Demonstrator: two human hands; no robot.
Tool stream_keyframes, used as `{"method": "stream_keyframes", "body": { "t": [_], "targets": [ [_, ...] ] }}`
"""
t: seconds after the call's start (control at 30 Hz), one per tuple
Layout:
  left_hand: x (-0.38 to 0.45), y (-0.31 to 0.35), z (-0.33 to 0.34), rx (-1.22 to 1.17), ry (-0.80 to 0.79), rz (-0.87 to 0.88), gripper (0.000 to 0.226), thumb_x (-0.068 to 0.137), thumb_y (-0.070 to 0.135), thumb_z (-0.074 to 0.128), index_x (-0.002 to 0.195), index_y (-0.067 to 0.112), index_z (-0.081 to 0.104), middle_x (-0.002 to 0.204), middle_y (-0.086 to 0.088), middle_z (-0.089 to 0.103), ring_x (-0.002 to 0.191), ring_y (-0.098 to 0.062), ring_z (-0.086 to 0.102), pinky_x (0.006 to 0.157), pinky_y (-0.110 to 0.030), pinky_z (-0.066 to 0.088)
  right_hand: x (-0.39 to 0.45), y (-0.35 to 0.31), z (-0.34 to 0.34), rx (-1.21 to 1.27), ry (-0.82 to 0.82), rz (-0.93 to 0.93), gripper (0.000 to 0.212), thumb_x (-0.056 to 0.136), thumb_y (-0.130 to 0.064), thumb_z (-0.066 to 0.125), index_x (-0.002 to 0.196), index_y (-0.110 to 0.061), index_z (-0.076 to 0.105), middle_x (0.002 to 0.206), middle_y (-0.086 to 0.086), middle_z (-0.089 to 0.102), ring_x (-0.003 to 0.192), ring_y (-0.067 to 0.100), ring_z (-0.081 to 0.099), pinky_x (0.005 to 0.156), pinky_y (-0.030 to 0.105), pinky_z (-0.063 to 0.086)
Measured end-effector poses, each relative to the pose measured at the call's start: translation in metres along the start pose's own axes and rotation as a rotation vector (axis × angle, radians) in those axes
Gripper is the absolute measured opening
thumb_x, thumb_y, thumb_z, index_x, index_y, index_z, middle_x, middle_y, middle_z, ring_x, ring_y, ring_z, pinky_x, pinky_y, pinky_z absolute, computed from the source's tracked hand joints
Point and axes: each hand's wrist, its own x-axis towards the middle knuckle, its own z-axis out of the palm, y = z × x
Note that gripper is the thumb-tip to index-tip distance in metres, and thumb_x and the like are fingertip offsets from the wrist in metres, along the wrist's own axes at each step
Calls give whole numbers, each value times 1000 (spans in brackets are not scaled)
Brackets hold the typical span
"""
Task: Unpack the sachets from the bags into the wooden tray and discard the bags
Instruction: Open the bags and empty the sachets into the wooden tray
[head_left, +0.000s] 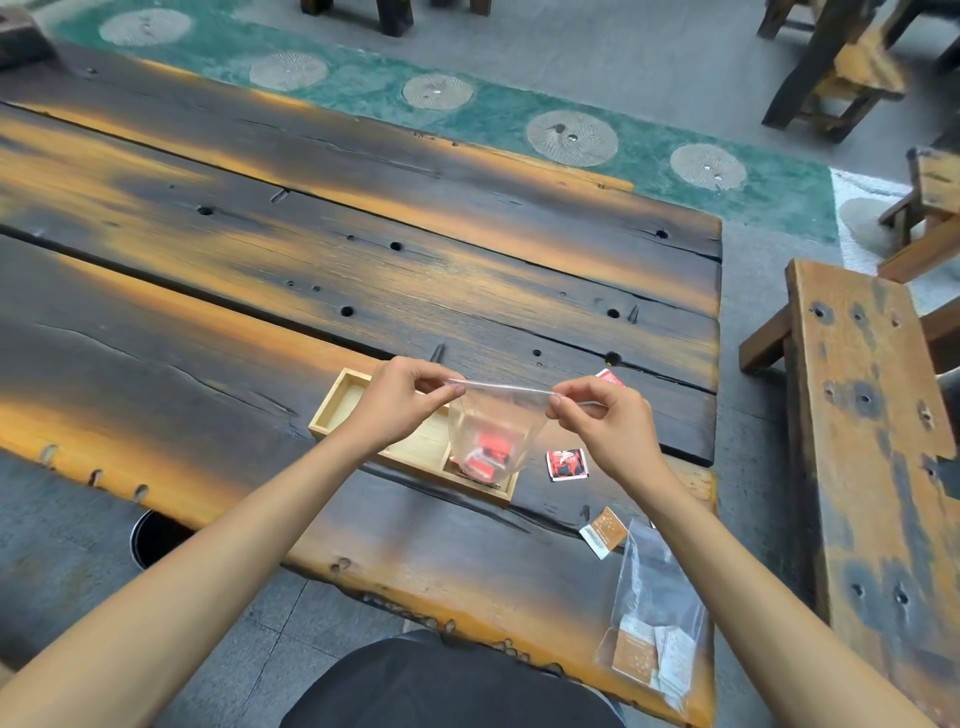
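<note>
Head view shows both hands pinching the top seam of a clear bag (496, 431) held up at centre frame, the left hand (397, 397) gripping its left corner and the right hand (605, 421) its right corner, the mouth stretched taut between them. The step looks to be opening the seal; it would go best by pulling the two lips apart evenly while keeping the bag over the wooden tray (358, 397), so nothing spills onto the surface (311, 270). Red sachets (488, 449) sit bunched at the bag's bottom, which hangs over the tray's right end; whether any already lie in that compartment I cannot tell. The tray's left compartment looks bare. A red sachet (567, 464) lies just right of the tray, a brown sachet (604, 531) lower right, and a second bag (652, 618) holding brown and white sachets rests at lower right.
</note>
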Motion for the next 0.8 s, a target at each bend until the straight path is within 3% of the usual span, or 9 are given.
{"method": "stream_keyframes", "body": {
  "t": [0.13, 0.3, 0.53, 0.67, 0.8],
  "targets": [
    [1, 2, -5, 0, 16, 24, 13, 85, 26, 79, 96, 19, 83, 89, 7, 80, 77, -1, 70, 70, -10, 49, -1, -5, -2, -3, 7, -43, 3, 91, -13, 75, 91, -15, 77, 77, -4, 78, 76, 15, 77, 78, 27, 62],
    [0, 10, -14, 12, 27, 48, 14, 85, 27, 79, 96, 19, 83, 87, 8, 79, 73, 6, 68, 68, -6, 47, -3, -16, -4, 21, 1, -58, 5, 91, -12, 74, 90, -16, 77, 78, 0, 78, 79, 15, 78, 78, 28, 62],
    [-9, 10, -30, -12, 6, 39, 15, 88, 26, 75, 102, 23, 80, 87, 9, 78, 76, -1, 73, 68, -10, 51, -6, -25, 2, 7, -11, -79, 3, 92, -12, 73, 93, -14, 76, 79, 1, 79, 79, 12, 77, 75, 23, 62],
    [-20, 8, -41, -93, -32, -2, 21, 90, 24, 74, 110, 20, 76, 86, 0, 79, 70, -13, 76, 66, -24, 61, -8, -28, 11, -3, -29, -86, 4, 92, -11, 73, 95, -12, 76, 82, -1, 79, 80, 11, 77, 75, 29, 64],
    [-32, 1, -54, -160, -35, -18, 23, 90, 21, 74, 113, 20, 76, 88, -1, 80, 74, -16, 77, 69, -25, 62, -9, -33, 23, 0, -57, -86, 6, 92, -12, 74, 96, -15, 77, 84, -1, 79, 83, 11, 77, 76, 35, 64]
  ]
}}
